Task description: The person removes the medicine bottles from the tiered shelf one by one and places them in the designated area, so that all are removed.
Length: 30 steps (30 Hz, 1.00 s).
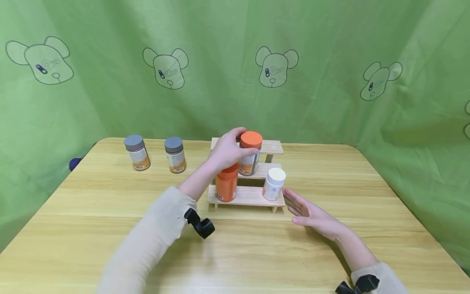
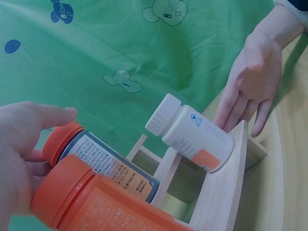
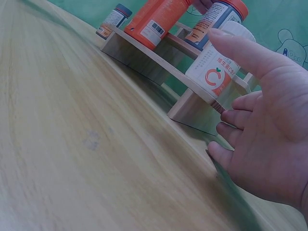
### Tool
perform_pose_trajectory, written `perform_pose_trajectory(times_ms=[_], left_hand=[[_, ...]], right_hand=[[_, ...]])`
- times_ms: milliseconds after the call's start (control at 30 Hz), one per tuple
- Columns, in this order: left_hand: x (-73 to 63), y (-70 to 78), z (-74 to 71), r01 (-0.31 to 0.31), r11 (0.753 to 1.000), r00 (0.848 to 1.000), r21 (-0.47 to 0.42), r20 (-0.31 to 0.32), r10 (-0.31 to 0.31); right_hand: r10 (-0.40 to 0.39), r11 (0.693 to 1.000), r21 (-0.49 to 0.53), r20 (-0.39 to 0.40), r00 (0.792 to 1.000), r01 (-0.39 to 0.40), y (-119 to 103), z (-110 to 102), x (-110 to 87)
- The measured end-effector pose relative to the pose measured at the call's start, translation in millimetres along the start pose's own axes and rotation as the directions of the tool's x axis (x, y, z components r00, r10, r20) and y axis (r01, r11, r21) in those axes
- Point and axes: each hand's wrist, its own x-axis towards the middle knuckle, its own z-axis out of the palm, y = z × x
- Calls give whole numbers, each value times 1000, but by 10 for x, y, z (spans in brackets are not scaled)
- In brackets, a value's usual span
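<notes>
My left hand (image 1: 228,152) reaches over the stepped wooden rack (image 1: 250,197) and holds a grey bottle with an orange lid (image 1: 248,164) near its top, thumb in front and fingers behind. That bottle stands upright on the middle step. On the lowest step, an orange bottle (image 1: 226,184) stands at the left, under my left wrist, and a white bottle (image 1: 273,186) at the right. Beside the rack's right end, my right hand (image 3: 274,110) has its fingers extended and holds nothing, fingertips right at the lowest step and thumb overlapping the white bottle in the right wrist view.
Two bottles with grey lids stand on the table left of the rack, one farther left (image 1: 138,153) and one nearer it (image 1: 175,155). Behind the wooden table (image 1: 264,253) hangs a green curtain (image 1: 220,90) printed with mouse heads.
</notes>
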Motion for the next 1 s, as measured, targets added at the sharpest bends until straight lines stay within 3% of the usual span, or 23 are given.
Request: perform_pose_trajectory(times_ms=[367, 633, 833, 1000], left_hand=[[65, 23, 39, 60, 998, 997, -3, -40, -60], [82, 36, 44, 66, 996, 997, 67, -49, -63], [77, 45, 57, 74, 995, 997, 62, -44, -71], [65, 77, 36, 52, 998, 996, 45, -80, -49]], right_hand=[[-2, 1000, -3, -1, 1000, 2, -3, 2, 3], [-3, 1000, -6, -3, 1000, 3, -9, 4, 1], [-2, 1000, -4, 0, 1000, 2, -15, 11, 0], [-6, 1000, -9, -2, 1000, 6, -8, 9, -1]])
